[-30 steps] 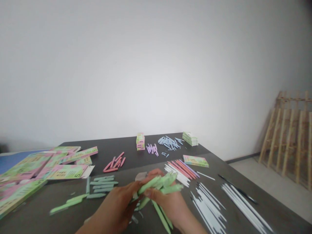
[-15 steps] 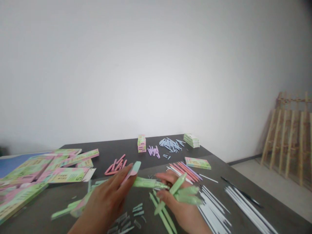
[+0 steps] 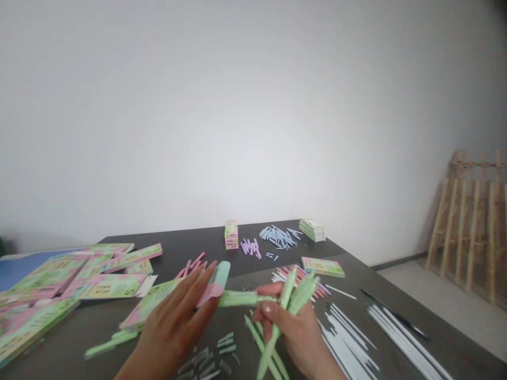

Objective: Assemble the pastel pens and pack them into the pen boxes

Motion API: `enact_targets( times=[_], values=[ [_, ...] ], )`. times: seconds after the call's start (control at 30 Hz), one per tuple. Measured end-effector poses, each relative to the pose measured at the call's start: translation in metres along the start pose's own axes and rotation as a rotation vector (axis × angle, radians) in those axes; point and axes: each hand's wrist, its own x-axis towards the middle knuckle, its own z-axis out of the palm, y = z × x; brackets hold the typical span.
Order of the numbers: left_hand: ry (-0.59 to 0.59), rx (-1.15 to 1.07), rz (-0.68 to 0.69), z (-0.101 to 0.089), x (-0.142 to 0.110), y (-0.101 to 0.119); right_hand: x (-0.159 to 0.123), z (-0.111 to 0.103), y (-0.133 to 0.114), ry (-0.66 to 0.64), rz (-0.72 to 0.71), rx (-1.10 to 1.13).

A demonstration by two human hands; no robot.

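Observation:
My left hand (image 3: 178, 316) is closed around a pink and green carton (image 3: 152, 301), whose end flap (image 3: 217, 279) stands up by the fingers. Out of its open end pokes a light green pen (image 3: 237, 298), its tip close to the right fingertips. Several more light green pens (image 3: 288, 287) are gripped crosswise in my right hand (image 3: 303, 332), fanned at different angles. Below that hand, loose green pens (image 3: 253, 338) lie on the table. Another green pen (image 3: 105, 347) rests left of my left wrist. Small clear and teal caps (image 3: 226, 342) are scattered between the hands.
Flattened and folded cartons (image 3: 43, 279) spread over the left side. White sticks (image 3: 404, 338) and a black pen (image 3: 396, 314) lie at right. Blue pieces (image 3: 279, 236), purple pieces (image 3: 251, 246) and carton stacks (image 3: 231, 235) sit at the back. A wooden rack (image 3: 467, 227) leans against the wall.
The pens in my right hand have swung more upright, one now pointing down toward the front edge. The carton in my left hand shows more of its printed face.

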Motion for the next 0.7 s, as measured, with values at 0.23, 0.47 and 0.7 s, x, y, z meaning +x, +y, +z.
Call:
enact_targets(
  times=[0.23,0.47,0.7],
  values=[
    [0.134,0.074,0.098,0.009,0.000,-0.001,0.008,0.000,0.005,0.081,-0.033,-0.025],
    [0.210,0.189,0.155,0.012,0.003,0.006,0.004,0.008,0.003,0.159,0.052,-0.115],
    [0.191,0.187,0.118,0.014,-0.001,0.007,0.004,0.010,0.003,0.105,0.093,-0.159]
  ],
)
